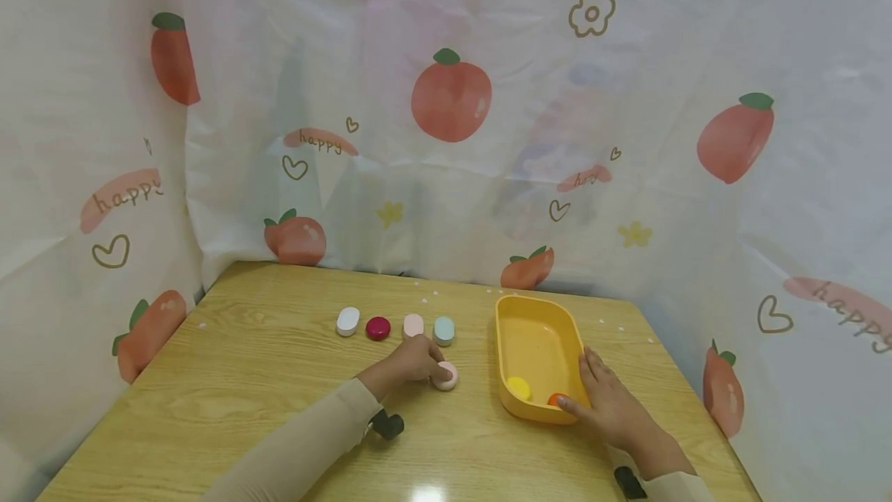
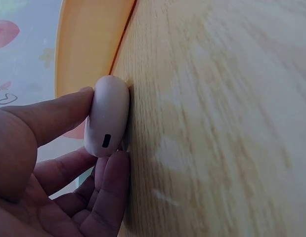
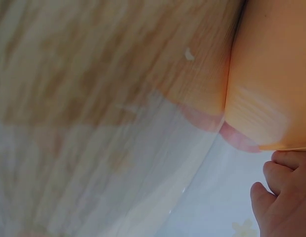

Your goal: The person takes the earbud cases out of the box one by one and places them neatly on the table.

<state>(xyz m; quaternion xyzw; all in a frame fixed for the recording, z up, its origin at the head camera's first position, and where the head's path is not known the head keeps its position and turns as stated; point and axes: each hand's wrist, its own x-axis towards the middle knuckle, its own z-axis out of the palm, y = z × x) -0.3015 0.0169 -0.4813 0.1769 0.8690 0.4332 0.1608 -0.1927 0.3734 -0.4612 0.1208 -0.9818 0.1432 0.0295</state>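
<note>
My left hand (image 1: pixel 411 362) pinches a small round pale pink case (image 2: pixel 107 116) between thumb and fingers, low over the wooden table. Its side bears a dark slot, seen in the left wrist view. To the right, a yellow plastic container (image 1: pixel 536 331) stands with a yellow round piece (image 1: pixel 519 388) and an orange one (image 1: pixel 557 400) inside its near end. My right hand (image 1: pixel 616 413) holds that container's right side, fingers along the outer wall and thumb over the rim. In the right wrist view, fingertips (image 3: pixel 279 173) show right at the rim.
Behind my left hand a row of small cases lies on the table (image 1: pixel 279 362): white (image 1: pixel 348 321), dark red (image 1: pixel 378 328), pink (image 1: pixel 413 325) and pale green (image 1: pixel 444 331). A printed curtain (image 1: pixel 446 200) hangs along the table's back and sides.
</note>
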